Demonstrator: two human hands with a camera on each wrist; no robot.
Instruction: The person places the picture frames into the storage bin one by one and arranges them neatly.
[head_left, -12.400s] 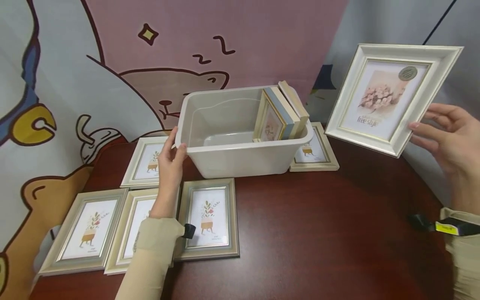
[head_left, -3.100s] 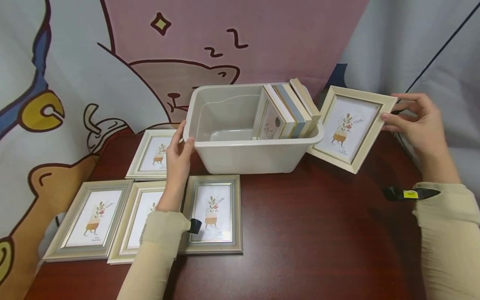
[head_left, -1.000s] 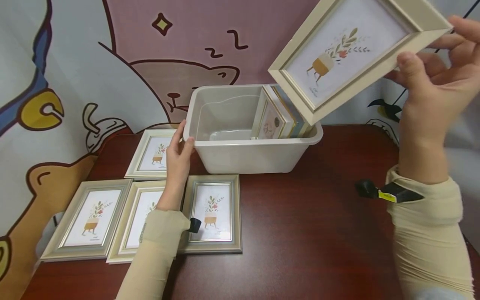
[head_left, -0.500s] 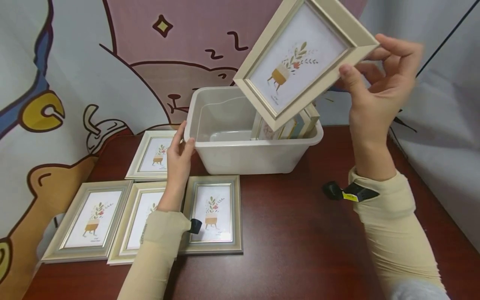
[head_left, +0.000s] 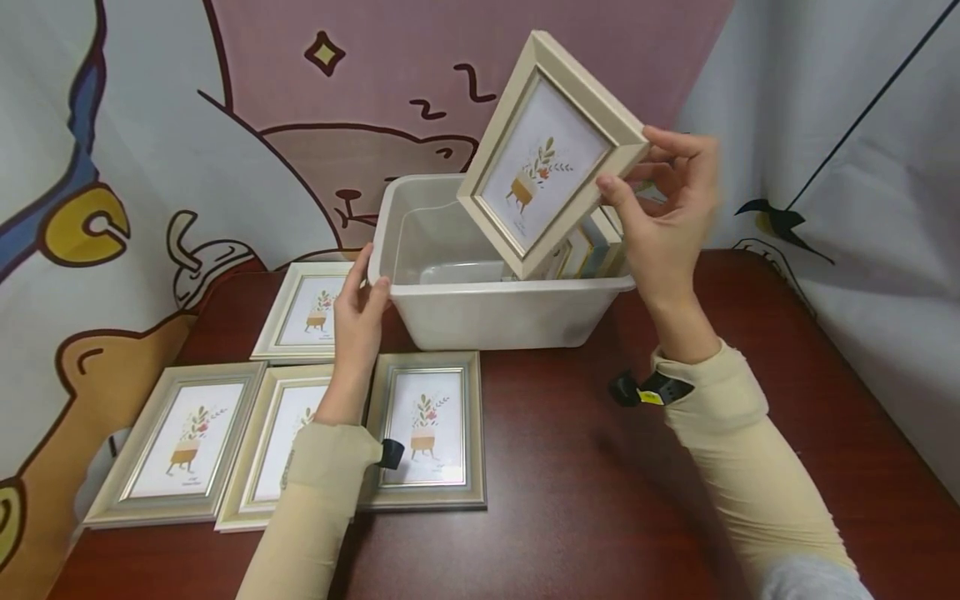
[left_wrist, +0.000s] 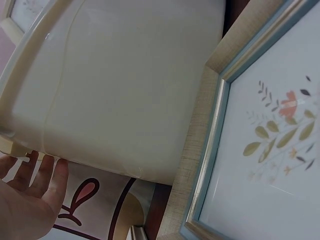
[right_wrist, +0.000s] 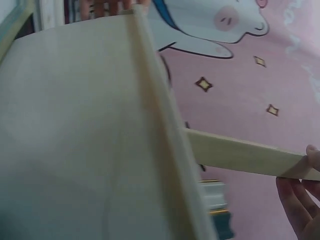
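My right hand (head_left: 671,217) pinches a cream picture frame (head_left: 543,171) by its right edge, thumb on the front. The frame tilts over the right half of a pale grey plastic bin (head_left: 498,315), and its print shows a plant in a legged pot. In the right wrist view the picture frame (right_wrist: 240,154) appears edge-on between thumb and fingers. Several frames (head_left: 600,246) stand on edge at the bin's right end, partly hidden by the held one. My left hand (head_left: 357,329) holds the bin's left rim; its fingers (left_wrist: 54,182) touch the rim in the left wrist view.
Several picture frames lie face up at the left: a white one (head_left: 279,354) behind, a grey-gold one (head_left: 123,500), a cream one (head_left: 232,508) partly under my left arm, and another grey-gold one (head_left: 474,433). A printed curtain (head_left: 585,83) hangs behind the dark wooden table (head_left: 555,450).
The flower-print white frame, earlier in my right hand, now stands in the bin. My right hand has lifted the cream frame from right of the bin and brought it left over it.
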